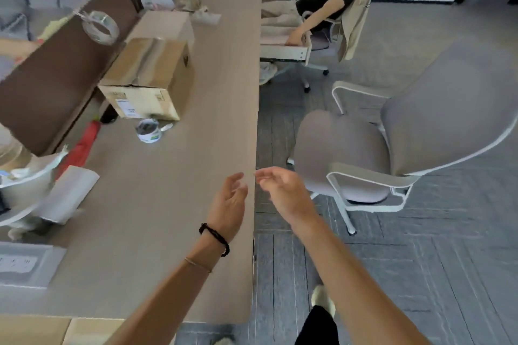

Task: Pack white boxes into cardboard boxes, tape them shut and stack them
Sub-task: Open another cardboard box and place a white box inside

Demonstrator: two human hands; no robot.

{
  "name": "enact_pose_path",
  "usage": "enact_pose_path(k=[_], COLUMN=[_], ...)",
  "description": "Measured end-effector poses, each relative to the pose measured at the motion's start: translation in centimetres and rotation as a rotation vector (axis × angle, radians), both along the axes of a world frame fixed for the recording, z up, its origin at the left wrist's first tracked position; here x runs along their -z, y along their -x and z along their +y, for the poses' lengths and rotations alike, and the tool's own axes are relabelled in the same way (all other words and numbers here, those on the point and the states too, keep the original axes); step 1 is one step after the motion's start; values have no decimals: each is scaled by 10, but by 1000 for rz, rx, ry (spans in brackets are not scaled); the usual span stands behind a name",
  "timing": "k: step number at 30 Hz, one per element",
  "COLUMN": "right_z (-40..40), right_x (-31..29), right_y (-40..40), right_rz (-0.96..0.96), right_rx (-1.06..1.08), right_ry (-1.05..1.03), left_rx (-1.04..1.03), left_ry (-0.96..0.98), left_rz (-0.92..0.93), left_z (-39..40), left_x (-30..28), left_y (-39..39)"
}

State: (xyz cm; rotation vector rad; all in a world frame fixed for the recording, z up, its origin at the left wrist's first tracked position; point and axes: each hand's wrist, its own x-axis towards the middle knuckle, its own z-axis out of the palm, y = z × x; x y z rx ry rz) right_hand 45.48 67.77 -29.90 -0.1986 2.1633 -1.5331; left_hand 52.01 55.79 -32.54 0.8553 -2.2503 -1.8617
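Desk [173, 204] edge: both hands' fingers [238, 182] loose, empty, taped cardboard box [148, 75] well beyond.

The long tan table [179, 204] ran up the frame's left half. At upper left a taped cardboard box [148, 75] sat on it, a tape roll [149, 131] just below, red cloth [81, 145] leftward.

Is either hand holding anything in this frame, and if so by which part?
Nothing is held. The left hand and right hand both hover empty with loosely curled fingers at the table edge.
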Motion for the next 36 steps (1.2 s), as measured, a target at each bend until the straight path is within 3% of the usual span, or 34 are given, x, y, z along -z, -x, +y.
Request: enact_pose_path(k=[7, 16, 27, 36], right_z=[46, 10, -151, -254], right_x=[2, -1, -15, -25], right_y=[113, 195, 289, 343], right_rz=[56, 0, 41, 59], right_rx=[-193, -430, -630, -781], right_ry=[-11, -31, -14, -83], left_rx=[-198, -453, -640, -843], left_ry=[23, -19, -17, -53], left_rz=[-47, -34, 71, 75], left_z=[49, 32, -73, -166], left_x=[-16, -16, -25, -33], left_y=[78, 136, 234, 262])
